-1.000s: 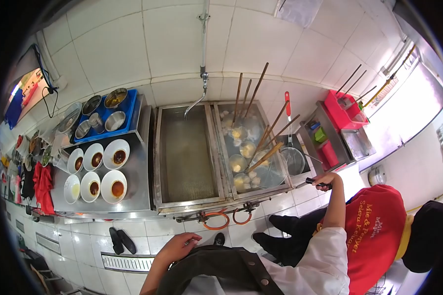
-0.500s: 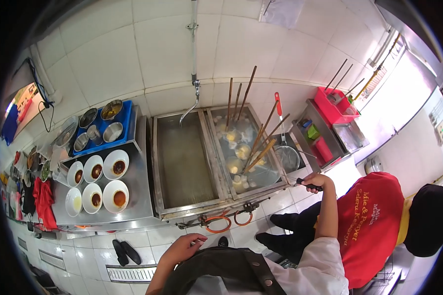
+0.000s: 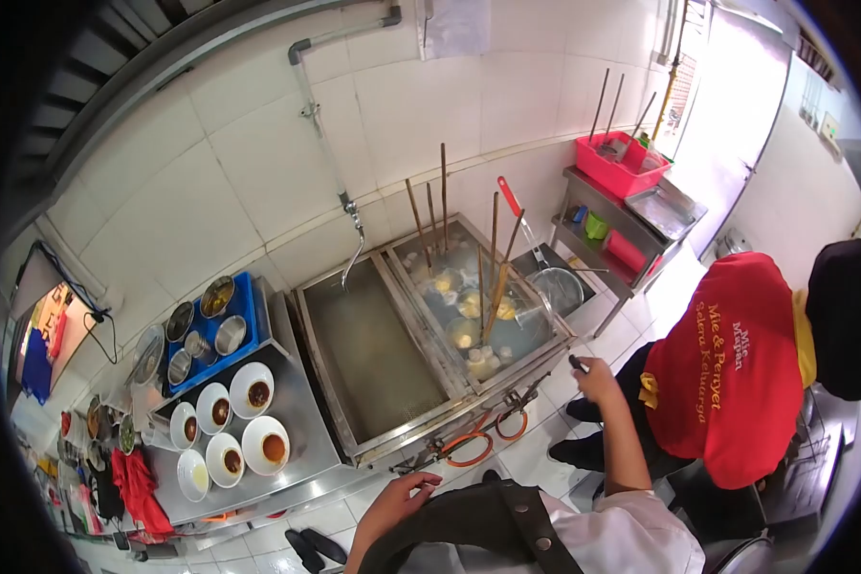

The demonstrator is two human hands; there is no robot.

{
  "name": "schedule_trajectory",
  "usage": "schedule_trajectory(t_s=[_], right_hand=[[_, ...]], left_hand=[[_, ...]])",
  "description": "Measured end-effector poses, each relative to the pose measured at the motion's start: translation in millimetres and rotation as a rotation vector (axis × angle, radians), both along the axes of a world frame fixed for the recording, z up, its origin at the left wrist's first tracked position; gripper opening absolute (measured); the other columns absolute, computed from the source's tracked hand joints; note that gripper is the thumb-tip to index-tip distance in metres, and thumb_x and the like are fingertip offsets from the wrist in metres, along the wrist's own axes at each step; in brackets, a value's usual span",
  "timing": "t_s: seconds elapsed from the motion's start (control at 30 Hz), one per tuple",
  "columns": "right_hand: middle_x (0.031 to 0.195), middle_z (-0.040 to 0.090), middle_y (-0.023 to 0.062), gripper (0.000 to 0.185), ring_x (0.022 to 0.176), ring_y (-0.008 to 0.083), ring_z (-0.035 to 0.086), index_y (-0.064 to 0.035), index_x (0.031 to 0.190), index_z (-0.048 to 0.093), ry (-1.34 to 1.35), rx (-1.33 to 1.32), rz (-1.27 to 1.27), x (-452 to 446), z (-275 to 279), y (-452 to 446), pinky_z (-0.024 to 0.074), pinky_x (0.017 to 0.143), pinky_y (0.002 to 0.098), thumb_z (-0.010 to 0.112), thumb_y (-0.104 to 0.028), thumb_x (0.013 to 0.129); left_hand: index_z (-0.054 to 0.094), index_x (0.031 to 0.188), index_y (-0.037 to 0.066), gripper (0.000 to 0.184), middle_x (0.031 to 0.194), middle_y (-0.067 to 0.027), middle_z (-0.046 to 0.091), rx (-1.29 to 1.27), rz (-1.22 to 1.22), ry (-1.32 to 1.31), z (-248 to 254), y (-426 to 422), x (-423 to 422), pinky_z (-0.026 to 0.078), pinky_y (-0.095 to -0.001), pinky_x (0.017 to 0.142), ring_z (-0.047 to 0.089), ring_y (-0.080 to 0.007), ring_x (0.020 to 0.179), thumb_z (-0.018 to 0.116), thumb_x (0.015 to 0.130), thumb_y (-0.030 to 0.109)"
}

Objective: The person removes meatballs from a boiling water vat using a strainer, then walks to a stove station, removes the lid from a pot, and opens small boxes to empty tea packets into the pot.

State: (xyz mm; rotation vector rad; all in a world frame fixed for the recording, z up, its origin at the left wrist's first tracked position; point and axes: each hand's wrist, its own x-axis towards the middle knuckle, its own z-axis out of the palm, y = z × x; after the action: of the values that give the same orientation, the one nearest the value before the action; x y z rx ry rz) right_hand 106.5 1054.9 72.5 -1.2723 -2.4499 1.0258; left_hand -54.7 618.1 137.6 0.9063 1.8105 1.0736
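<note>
From where I stand, the right hand [image 3: 599, 379] has its grip wrapped round a short black handle [image 3: 577, 364] at the near right corner of the two-basin steel boiling tank [image 3: 430, 335]; the handle seems to run to the wide wire strainer in the tank's right basin. The left hand [image 3: 402, 497], fingers loosely curled, hangs in front of the tank, holding nothing. A quick jerk could slop cloudy, probably hot liquid over the rim, or clip the tall brown wooden sticks [image 3: 498, 304] and tip them. The co-worker in a red shirt with yellow lettering [image 3: 737, 373] stands close by the right arm, so a backward elbow might bump them. Left of the tank, a brushed-steel table [image 3: 301, 445] carries six round white bowls [image 3: 242, 385], five with dark brown sauce, and a blue plastic tray [image 3: 245, 304] of metal pots. A chrome tap [image 3: 353, 239] hangs over the tank from the white-tiled wall; right of the tank, a red plastic basket [image 3: 631, 182] sits on a steel rack [image 3: 598, 191] near a bright doorway.
</note>
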Motion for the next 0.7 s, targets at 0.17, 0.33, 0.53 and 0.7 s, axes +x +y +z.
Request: schedule_trajectory(t_s=[0.17,0.33,0.53,0.7], right_hand=[[0.062,0.056,0.0077,0.042,0.043,0.0143,0.051,-0.004,0.13,0.048,0.225,-0.441,-0.25,-7,0,-74,0.0413,0.036,0.0281,0.053,-0.022,0.093],[0.064,0.054,0.0068,0.024,0.044,0.0146,0.05,-0.0026,0.111,0.05,0.65,-0.813,-0.317,-17,-9,-157,0.0422,0.038,0.0292,0.042,-0.021,0.097],[0.071,0.055,0.0082,0.016,0.051,0.0146,0.053,-0.0044,0.096,0.045,0.806,-0.946,-0.269,-18,8,-228,0.0437,0.042,0.029,0.054,-0.017,0.092],[0.068,0.054,0.0075,0.018,0.048,0.0141,0.051,-0.0045,0.098,0.042,0.854,-0.87,-0.315,-29,17,-265,0.0428,0.039,0.0287,0.054,-0.016,0.092]], left_hand=[[0.06,0.11,0.004,0.024,0.106,-0.0092,0.066,0.031,-0.045,0.035,-2,2,-1,0.046,-0.0299,0.083,0.06,-0.0206,0.1,0.055,0.093,0.019],[0.059,0.115,0.005,0.027,0.106,-0.0077,0.064,0.067,-0.172,-0.022,-15,10,-1,0.045,-0.032,0.086,0.059,-0.019,0.1,0.053,0.095,0.021],[0.058,0.115,0.003,0.03,0.106,-0.0132,0.064,0.117,-0.291,0.073,-22,10,-5,0.047,-0.0341,0.085,0.06,-0.0243,0.099,0.048,0.096,0.024],[0.059,0.11,0.003,0.033,0.1,-0.0151,0.064,0.193,-0.295,0.11,-49,3,-4,0.047,-0.0354,0.083,0.062,-0.0259,0.094,0.046,0.096,0.03]])
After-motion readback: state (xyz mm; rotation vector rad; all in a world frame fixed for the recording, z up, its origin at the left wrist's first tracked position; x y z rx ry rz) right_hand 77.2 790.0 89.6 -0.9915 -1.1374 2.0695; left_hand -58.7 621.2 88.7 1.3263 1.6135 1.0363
